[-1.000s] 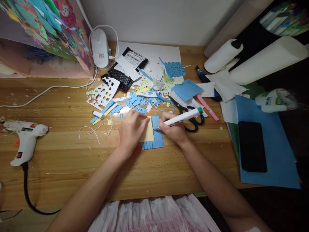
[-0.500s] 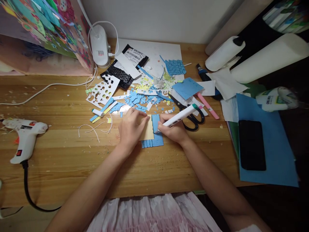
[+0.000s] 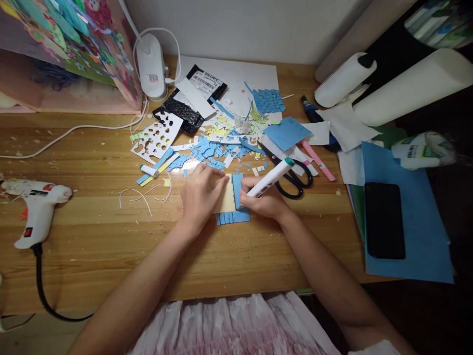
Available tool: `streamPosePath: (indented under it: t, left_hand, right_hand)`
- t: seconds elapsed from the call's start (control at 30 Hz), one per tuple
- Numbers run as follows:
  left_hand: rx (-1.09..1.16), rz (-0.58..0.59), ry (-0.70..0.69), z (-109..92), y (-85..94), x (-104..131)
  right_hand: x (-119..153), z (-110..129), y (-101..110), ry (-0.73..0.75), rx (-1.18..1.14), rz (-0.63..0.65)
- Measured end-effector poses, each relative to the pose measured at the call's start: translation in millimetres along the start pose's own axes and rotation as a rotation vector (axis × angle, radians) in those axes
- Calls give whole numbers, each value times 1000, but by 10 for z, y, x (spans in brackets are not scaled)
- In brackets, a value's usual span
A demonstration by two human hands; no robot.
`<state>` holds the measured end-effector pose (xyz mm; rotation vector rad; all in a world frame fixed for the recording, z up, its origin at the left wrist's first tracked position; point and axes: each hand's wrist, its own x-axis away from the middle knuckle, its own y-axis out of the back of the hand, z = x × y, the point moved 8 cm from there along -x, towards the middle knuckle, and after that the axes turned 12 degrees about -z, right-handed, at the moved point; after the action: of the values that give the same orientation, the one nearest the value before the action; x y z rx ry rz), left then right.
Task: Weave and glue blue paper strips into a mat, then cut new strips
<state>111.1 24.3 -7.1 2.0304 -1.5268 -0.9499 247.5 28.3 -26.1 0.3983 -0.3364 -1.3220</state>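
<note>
In my right hand [image 3: 264, 197] a white marker [image 3: 271, 177] with a green end is gripped, its lower tip over a blue piece of paper [image 3: 239, 190]. Dark lines divide the blue paper's near-left part. On top of it lies a pale yellow card [image 3: 226, 199], one long edge running alongside the marker tip. My left hand [image 3: 203, 192] holds this card down, thumb and fingers on it, covering its left part. Black-handled scissors [image 3: 291, 185] rest just beyond my right hand, partly hidden by the marker. The white marker cap [image 3: 149, 171] lies to the left.
Blue and yellow paper scraps [image 3: 212, 150] are heaped beyond my hands. A glue gun [image 3: 40, 207] lies at left, its cord hanging off the front. At right, a phone [image 3: 385, 220] sits on blue sheets [image 3: 428, 231]. A power strip [image 3: 151, 69] stands near the wall.
The marker tip has moved slightly toward me along the card's edge. My left hand and the card stay in place; the whole view has shifted a little.
</note>
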Motion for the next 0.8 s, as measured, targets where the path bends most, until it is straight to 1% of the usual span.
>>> streamPosePath:
  t: [0.07, 0.1, 0.13, 0.23, 0.3, 0.4, 0.47, 0.57, 0.67, 0.8]
  left_hand:
    - [22, -6, 2, -5, 11, -7]
    - [44, -8, 4, -11, 26, -12]
    - [74, -8, 7, -19, 49, -16]
    - [174, 6, 24, -38, 158, -5]
    - [209, 35, 48, -25, 223, 41]
    - [223, 111, 119, 43, 234, 166]
    - [221, 131, 149, 74, 213, 249]
    - [191, 121, 136, 54, 176, 322]
    - [130, 131, 115, 13, 135, 351]
    - [86, 125, 96, -16, 136, 362]
  right_hand:
    - [-16, 21, 21, 3, -84, -11]
    - [-29, 41, 60, 8, -141, -46]
    - [-40, 64, 121, 15, -197, -102]
    - [-23, 102, 360, 10, -328, -330]
    - [39, 95, 453, -25, -404, -410]
    - [159, 73, 452, -62, -473, -398]
    - [233, 53, 415, -60, -467, -378]
    - [288, -9, 320, -78, -456, -347]
    - [278, -61, 217, -108, -431, -308]
    - [249, -76, 137, -117, -345, -243]
